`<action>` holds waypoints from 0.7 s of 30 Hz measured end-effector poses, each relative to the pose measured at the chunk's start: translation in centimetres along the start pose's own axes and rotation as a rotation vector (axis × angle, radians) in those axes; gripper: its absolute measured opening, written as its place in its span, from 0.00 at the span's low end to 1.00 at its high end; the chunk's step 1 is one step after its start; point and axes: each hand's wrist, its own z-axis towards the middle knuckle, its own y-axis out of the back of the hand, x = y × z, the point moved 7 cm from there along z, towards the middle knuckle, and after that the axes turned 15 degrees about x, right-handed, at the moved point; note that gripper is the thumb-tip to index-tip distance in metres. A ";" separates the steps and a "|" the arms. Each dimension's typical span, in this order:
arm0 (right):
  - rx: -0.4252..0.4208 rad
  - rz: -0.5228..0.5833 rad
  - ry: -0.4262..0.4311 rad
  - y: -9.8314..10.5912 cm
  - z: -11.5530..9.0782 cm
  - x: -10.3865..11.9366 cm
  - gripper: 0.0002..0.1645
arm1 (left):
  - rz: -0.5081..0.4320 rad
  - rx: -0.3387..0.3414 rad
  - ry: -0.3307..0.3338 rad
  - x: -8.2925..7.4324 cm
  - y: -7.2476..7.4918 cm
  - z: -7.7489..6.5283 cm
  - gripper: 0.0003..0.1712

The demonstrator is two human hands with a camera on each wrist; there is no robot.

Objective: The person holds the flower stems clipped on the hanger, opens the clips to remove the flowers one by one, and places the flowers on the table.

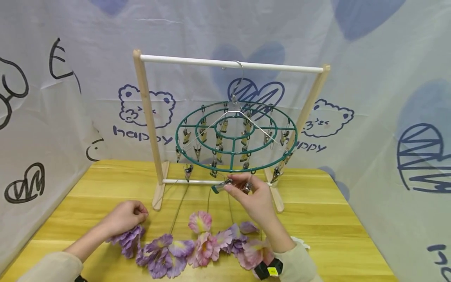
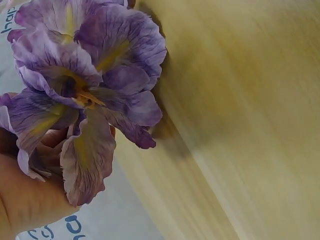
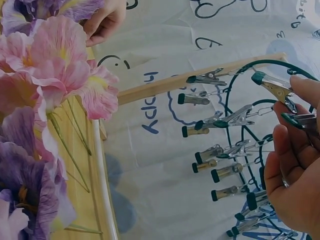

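My left hand point(image 1: 123, 217) is at the left of the table with thumb and fingertips together, pinching the thin stem of a purple artificial flower point(image 2: 85, 90). In the left wrist view its ruffled petals hide most of the fingers. My right hand point(image 1: 253, 196) is raised under the front rim of a round green hanger point(image 1: 232, 154). Its thumb and fingers pinch a metal clip point(image 3: 274, 89) with green tips, which points left in the head view. A second clip point(image 3: 298, 120) lies against the fingers. Many similar clips dangle from the hanger's rings.
A wooden rack point(image 1: 149, 113) with a white top bar point(image 1: 197, 61) carries the hanger by its hook. Purple flowers point(image 1: 163, 256) and pink flowers point(image 1: 206, 246) lie along the table's point(image 1: 317, 219) near side, stems towards the rack. Printed cloth point(image 1: 380, 78) hangs behind.
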 end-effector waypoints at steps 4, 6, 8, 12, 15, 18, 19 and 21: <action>-0.004 -0.007 -0.007 -0.1 0.0 0.0 0.13 | 0.000 0.000 0.006 0.3 -0.2 0.0 0.06; -0.004 -0.014 -0.006 -0.1 0.1 0.0 0.14 | -0.003 0.004 0.010 0.4 -0.4 0.0 0.06; -0.003 -0.025 -0.001 -0.1 0.2 0.1 0.14 | -0.002 0.006 0.013 0.5 -0.6 0.0 0.05; 0.005 -0.027 0.001 -0.2 0.3 0.0 0.14 | 0.006 -0.005 0.014 0.7 -0.8 0.2 0.05; 0.028 -0.017 -0.006 -0.5 0.5 -0.2 0.14 | 0.005 -0.012 0.012 0.8 -0.9 0.3 0.05; 0.059 -0.012 -0.018 -1.0 0.7 -0.1 0.14 | -0.010 -0.011 0.011 0.9 -1.0 0.4 0.06; 0.069 -0.014 -0.023 -1.1 0.7 -0.2 0.14 | -0.016 -0.009 0.013 0.9 -1.0 0.4 0.06; 0.079 -0.021 -0.031 -1.3 0.8 -0.1 0.15 | -0.023 -0.009 0.016 1.0 -1.1 0.4 0.06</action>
